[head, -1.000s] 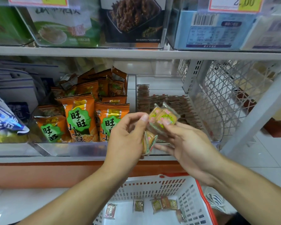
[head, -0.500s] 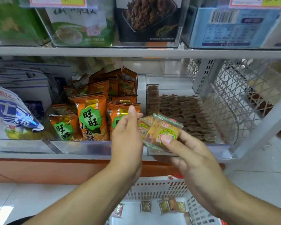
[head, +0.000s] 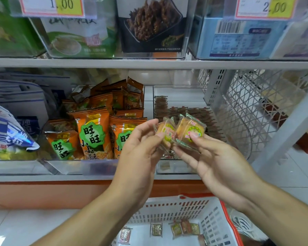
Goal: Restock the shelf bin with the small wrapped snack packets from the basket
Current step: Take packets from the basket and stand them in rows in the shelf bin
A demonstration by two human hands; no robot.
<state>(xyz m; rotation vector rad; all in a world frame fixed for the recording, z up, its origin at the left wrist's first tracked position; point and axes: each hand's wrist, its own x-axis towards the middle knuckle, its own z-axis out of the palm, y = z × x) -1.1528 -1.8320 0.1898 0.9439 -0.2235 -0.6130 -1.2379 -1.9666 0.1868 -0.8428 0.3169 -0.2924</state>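
Nearest, on the floor, the white basket holds a few small wrapped packets that wait to be shelved. Above it, the left hand pinches one yellow packet and the right hand pinches another packet, side by side and touching, probably to align them before placing. Behind them is the clear shelf bin, where brown packets already stand in rows.

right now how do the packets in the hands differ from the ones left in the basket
The held packets are raised before the shelf bin, pinched by left hand and right hand; the basket packets lie loose on the basket floor. Held ones show a round label. Both have clear wrappers.
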